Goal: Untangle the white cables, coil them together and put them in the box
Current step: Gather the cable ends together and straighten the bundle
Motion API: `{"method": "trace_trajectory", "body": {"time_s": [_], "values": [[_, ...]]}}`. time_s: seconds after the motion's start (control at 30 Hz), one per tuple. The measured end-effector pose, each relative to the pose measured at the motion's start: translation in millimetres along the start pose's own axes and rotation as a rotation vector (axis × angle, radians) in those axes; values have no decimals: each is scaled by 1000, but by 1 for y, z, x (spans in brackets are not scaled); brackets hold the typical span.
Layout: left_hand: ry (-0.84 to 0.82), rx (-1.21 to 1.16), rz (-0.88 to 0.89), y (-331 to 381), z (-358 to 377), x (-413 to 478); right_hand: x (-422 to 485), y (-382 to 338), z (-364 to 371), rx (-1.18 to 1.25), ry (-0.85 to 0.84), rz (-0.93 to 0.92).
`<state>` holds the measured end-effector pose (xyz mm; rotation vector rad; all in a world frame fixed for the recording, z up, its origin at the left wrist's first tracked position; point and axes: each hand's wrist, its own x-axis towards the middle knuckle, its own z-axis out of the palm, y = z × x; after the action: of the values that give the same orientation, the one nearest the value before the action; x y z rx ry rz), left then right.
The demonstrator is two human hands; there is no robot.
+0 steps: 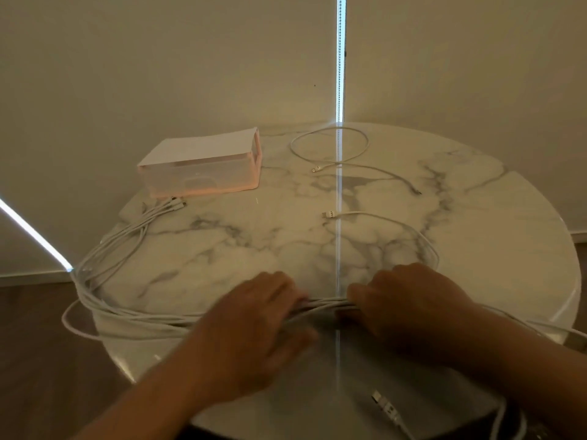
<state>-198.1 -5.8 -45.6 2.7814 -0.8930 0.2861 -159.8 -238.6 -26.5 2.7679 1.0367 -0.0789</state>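
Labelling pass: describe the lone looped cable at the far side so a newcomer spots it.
Start at the marble table. Near its far edge, right of the pink box, lies the looped cable. It alone curls into one open ring.

My left hand point(254, 328) and right hand point(409, 306) sit close together, palms down. Both curl their fingers round the white cables point(324, 303).

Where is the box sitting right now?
In the head view the box sits at the table's far left edge, left of a loosely looped white cable.
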Motion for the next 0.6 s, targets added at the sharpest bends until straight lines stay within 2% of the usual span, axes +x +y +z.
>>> {"method": "trace_trajectory", "body": {"time_s": [0.1, 0.27, 0.37, 0.6], "values": [[4, 32, -57, 32, 16, 23, -2, -3, 2, -67, -21, -3], [38, -10, -114, 42, 20, 27, -7, -4, 4, -100, -9, 5], [-6, -7, -148, 48, 19, 26, -8, -6, 6, -111, 31, 12], [57, 120, -25, 37, 20, 23, -21, -19, 1, -81, 103, 62]]}}
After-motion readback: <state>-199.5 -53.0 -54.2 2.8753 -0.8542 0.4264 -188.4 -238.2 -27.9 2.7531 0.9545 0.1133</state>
